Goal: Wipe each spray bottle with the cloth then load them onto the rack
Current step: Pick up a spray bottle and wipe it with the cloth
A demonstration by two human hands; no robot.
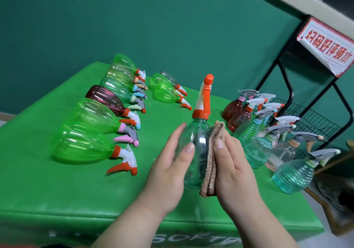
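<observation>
Wiping step: your left grip [169,164] grasps the clear bottle [192,148], right grip [230,163] pinches the cloth [210,163] against it; next, lift it onto the rack [314,119]

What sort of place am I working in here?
Probably a small shop or staged retail corner: a black wire display rack with a red-and-white sign, and many spray bottles on a green padded table.

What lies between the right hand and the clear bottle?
In the head view, the folded brown cloth lies there; the right hand holds it against the clear bottle's side.
</observation>
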